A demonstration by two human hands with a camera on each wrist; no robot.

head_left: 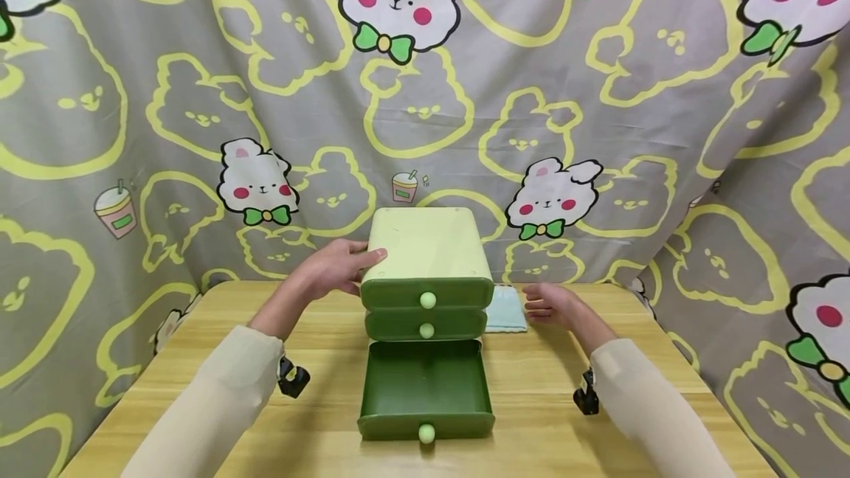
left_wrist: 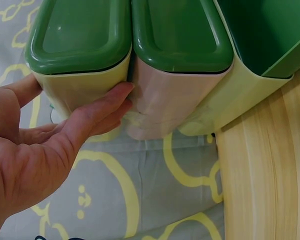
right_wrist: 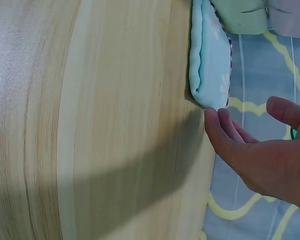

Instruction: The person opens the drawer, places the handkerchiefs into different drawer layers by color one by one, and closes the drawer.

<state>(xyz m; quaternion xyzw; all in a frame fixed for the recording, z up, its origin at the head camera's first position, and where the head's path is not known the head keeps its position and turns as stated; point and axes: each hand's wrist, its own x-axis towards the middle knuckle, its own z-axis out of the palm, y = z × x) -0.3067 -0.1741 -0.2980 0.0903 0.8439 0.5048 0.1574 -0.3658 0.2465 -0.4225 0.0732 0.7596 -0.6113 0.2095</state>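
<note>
A small three-drawer cabinet [head_left: 432, 242] stands on the table, with a pale yellow-green top and dark green drawer fronts. Its bottom drawer [head_left: 426, 382] is pulled out, and the bare inside shows. The upper two drawers are closed. My left hand [head_left: 339, 268] rests on the cabinet's upper left corner, thumb on the top and extended fingers along the side, as the left wrist view shows [left_wrist: 50, 145]. To the right of the cabinet lies a folded light blue cloth [head_left: 506, 310]. Beside it my right hand [head_left: 558, 302] has relaxed, slightly bent fingers, fingertips close to the cloth's corner.
The wooden table [head_left: 319, 389] carries the cabinet and cloth. A grey curtain [head_left: 319, 116] with bunny drawings hangs right behind the table and along both sides. Small black cameras are worn at the left wrist [head_left: 292, 378] and right wrist [head_left: 586, 393].
</note>
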